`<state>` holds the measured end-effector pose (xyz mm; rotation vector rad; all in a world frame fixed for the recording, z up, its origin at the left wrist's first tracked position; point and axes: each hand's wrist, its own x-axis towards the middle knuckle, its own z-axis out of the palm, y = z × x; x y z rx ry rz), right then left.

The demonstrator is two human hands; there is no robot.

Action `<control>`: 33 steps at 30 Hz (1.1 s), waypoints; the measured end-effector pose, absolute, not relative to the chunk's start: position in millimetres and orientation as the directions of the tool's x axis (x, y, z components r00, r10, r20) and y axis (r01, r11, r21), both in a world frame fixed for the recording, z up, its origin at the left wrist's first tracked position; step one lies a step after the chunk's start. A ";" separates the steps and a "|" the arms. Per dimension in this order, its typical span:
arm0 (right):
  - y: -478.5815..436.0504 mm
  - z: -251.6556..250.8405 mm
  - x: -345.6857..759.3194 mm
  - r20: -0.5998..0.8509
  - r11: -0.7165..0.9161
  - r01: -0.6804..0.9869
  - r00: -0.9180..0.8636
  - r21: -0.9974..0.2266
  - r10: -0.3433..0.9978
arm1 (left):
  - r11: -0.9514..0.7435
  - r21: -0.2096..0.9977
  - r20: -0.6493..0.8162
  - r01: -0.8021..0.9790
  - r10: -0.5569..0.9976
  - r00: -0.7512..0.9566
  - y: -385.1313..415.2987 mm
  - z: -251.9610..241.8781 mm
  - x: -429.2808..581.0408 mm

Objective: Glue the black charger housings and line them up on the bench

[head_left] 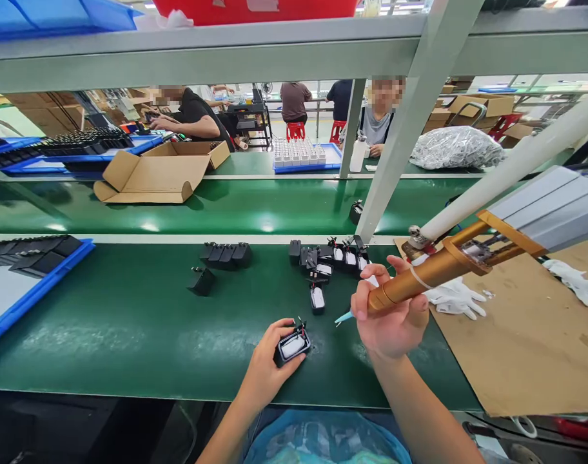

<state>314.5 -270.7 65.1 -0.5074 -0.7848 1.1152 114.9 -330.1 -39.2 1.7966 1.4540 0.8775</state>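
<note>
My left hand point(269, 364) is closed around a small black open-topped plastic case point(294, 345) just above the green bench. Inside the case lies a white block, with thin wires and a small part at its upper end. My right hand point(393, 322) grips a gold-coloured, cylindrical dispensing gun point(410, 283) tilted down to the left. Its light blue tapered nozzle point(344, 318) points towards the held case and is apart from it. Beyond my hands, similar open black cases point(317, 298) stand in a cluster. Farther left is a row of black cases point(226, 256) with one single case point(202, 281) before it.
A blue-edged tray point(76, 261) of black cases is at the left. Brown cardboard point(526, 348) with white gloves point(456, 296) covers the right side. A slanted post point(395, 142) and an overhead beam point(202, 61) frame the bench. Beyond the green strip sits an open carton point(153, 174); co-workers sit behind.
</note>
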 end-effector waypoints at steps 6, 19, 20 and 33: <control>-282.7 73.0 292.8 0.309 0.350 -0.634 0.179 -0.690 0.934 | -0.212 0.797 0.159 0.566 0.977 0.142 -331.2 -33.7 127.7; -286.5 74.0 290.1 0.341 0.378 -0.635 0.186 -0.674 0.921 | -0.332 0.729 0.306 0.599 0.940 0.148 -325.1 -0.9 139.6; -286.2 73.5 290.6 0.349 0.383 -0.634 0.185 -0.672 0.919 | -0.332 0.728 0.305 0.600 0.941 0.151 -325.3 1.0 140.4; -287.1 74.9 290.9 0.309 0.360 -0.609 0.191 -0.707 0.932 | -0.296 0.750 0.274 0.592 0.953 0.128 -323.6 -1.2 145.3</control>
